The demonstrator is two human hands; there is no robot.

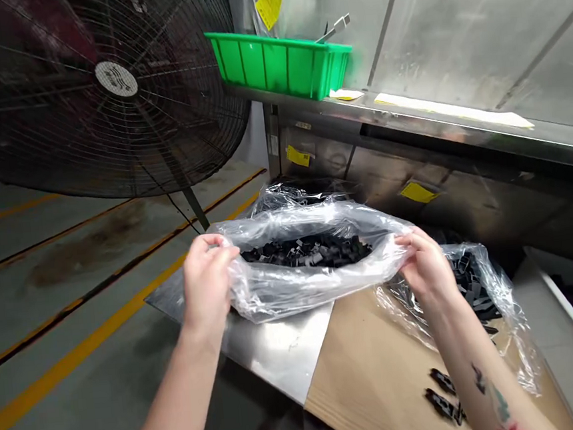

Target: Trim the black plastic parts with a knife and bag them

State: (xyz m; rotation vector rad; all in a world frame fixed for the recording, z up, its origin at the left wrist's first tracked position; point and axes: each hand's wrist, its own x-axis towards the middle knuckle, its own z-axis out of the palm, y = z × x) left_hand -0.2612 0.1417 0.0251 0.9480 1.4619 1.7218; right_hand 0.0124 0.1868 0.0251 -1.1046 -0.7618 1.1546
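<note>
I have the clear plastic bag (293,291) near the middle of my view, above the metal tabletop (283,356), its mouth spread wide over a heap of small black parts (314,253). The left hand (206,279) pinches one end of the rim between thumb and fingers; the right hand (426,263) grips the other end. Close around it I count a second bag of black pieces (506,289) to the right, another bag (289,194) just behind, and a brown cardboard sheet (369,361) with loose black clips (443,405) on it. A metal shelf (459,126) runs across behind, carrying a green bin (273,65), and a large fan (192,116) fills the upper left. The right forearm blocks my look at part of the second bag and the clips' edge. The fan and the white tray (560,311) run out of frame, the tray's dark contents are murky, and I can't make out individual part shapes or how the opened bag's underside rests.
</note>
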